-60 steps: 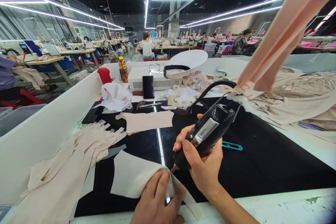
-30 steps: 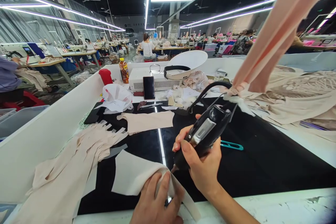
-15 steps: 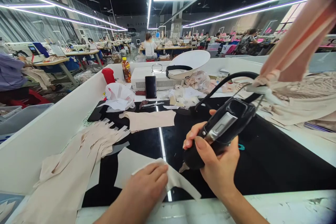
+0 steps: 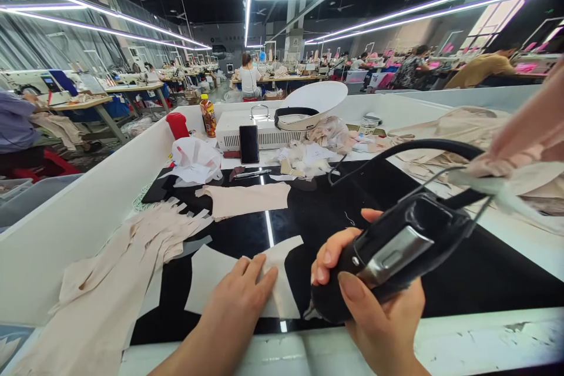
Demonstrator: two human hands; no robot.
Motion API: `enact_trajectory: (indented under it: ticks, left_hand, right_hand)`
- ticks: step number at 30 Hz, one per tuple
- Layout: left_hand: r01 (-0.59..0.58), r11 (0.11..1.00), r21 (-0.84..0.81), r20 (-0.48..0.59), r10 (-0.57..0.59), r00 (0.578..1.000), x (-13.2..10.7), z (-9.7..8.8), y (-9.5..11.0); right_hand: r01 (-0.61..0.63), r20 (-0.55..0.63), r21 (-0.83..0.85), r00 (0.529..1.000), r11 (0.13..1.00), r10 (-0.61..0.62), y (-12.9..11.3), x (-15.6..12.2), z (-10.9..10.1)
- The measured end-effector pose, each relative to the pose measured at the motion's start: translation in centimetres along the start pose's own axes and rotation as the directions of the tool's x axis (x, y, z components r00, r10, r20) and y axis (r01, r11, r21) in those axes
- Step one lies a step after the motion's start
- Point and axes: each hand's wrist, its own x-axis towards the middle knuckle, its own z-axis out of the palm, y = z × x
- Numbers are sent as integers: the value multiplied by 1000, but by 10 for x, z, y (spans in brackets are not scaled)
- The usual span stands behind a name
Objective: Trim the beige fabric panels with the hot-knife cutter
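My right hand (image 4: 374,311) is wrapped round a black corded hand tool (image 4: 392,249) with a silver plate, its tip pointing down-left near the table's front edge. A black cable (image 4: 423,145) loops from the tool's back toward the rear. Flat on a beige fabric piece (image 4: 211,273), my left hand (image 4: 238,299) lies with fingers stretched out, pressing it to the black table top (image 4: 343,211). The tool's tip sits just right of that fabric piece.
A heap of beige strips (image 4: 127,264) lies at left, another beige piece (image 4: 244,200) further back. Behind stand a white box (image 4: 229,129), a phone (image 4: 249,144), a red cup (image 4: 177,125), a bottle (image 4: 207,116) and a white bowl-like lamp (image 4: 317,100). Beige cloth (image 4: 524,129) hangs at right. Other people work at distant tables.
My right hand has pulled the tool away from the fabric, toward me and to the right. The folded fabric edge now lies flat, and my left hand has opened on it.
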Motion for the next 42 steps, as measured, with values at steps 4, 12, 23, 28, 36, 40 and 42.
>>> enact_trajectory:
  ticks: [4,12,23,28,36,40,42]
  left_hand:
    - [11,999,35,7,-11,1000,-1,-2,0]
    - [64,993,95,-14,-63,998,-8,-3,11]
    - [-217,974,-65,-450,166,878,-5,-16,24]
    - [-375,905,-202,-470,247,848,1,-4,29]
    - [-320,925,-203,-400,221,890,-5,4,17]
    - [-262,940,-219,-365,170,915,-6,2,17]
    - [-261,939,-222,-362,169,917,-7,2,17]
  right_hand:
    - [7,-14,-29,1000,1000,-7,6,-3,0]
    - [44,-36,-29,998,999,-45,8,0,7]
    - [35,-34,-43,999,998,-36,7,0,8]
    - [7,13,-60,1000,998,-6,8,-1,3]
    - [-3,14,-53,1000,999,4,8,-4,1]
    - [-22,9,-17,1000,1000,22,6,-4,3]
    - [-32,-16,-5,999,999,32,5,-5,5]
